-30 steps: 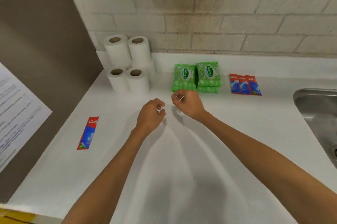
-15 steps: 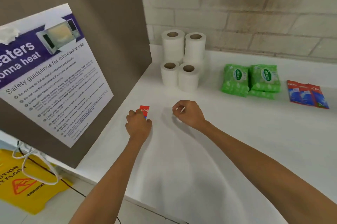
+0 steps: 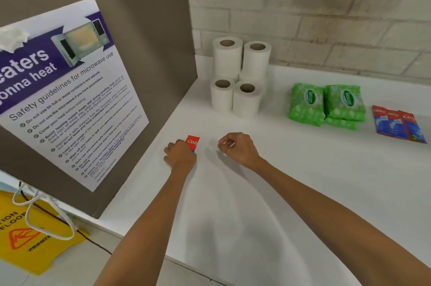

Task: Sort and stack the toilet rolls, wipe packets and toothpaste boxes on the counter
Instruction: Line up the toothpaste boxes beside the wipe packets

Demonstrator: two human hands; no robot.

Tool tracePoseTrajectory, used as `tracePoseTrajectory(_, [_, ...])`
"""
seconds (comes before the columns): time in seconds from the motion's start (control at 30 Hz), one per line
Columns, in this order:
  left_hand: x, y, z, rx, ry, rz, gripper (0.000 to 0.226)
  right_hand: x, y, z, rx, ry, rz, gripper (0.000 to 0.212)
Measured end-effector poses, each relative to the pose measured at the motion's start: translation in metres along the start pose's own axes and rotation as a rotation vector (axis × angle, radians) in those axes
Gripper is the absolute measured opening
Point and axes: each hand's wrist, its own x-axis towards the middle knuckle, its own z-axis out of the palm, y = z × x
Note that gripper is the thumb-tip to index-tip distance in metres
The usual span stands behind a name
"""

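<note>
Head view: fingers of the left hand (image 3: 180, 157) grasp a red toothpaste box (image 3: 193, 142) low at the white tabletop (image 3: 303, 180). The right hand (image 3: 240, 149), just beside, is clenched, with nothing visible inside. Toilet rolls (image 3: 247, 99) stand beyond the fingers; wipe packets (image 3: 326, 106) and further toothpaste boxes (image 3: 396, 125) lie beyond and rightward.

The left hand (image 3: 180, 157) curls its fingers over a flat red and blue toothpaste box (image 3: 193, 142) lying on the white counter (image 3: 303, 187). Just to its right, the right hand (image 3: 238, 148) rests as a loose fist. Far behind stand white paper toilet rolls (image 3: 240, 76), the far ones stacked. To their right lie green plastic wipe packets (image 3: 326, 106), then three more toothpaste boxes (image 3: 398, 123).
</note>
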Motion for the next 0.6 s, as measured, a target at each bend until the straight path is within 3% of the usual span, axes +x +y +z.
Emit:
tracePoseTrajectory(0.2, [0.007,0.001,-0.002,-0.049,-0.119,-0.035,0.061,0.000,0.006,-0.002,0.039,-0.015,0.040,0.015])
tracePoseTrajectory(0.37, [0.003,0.002,-0.001,-0.093,-0.187,0.083,0.052,-0.004,0.016,-0.003,0.113,-0.022,0.076,0.015])
tracePoseTrajectory(0.5, [-0.015,0.023,0.012,-0.366,-0.153,0.148,0.023,-0.007,0.025,-0.009,0.199,0.014,0.147,0.018])
tracePoseTrajectory(0.6, [-0.033,0.057,0.023,-0.604,-0.199,0.151,0.018,-0.012,0.037,-0.027,0.308,0.116,0.230,0.028])
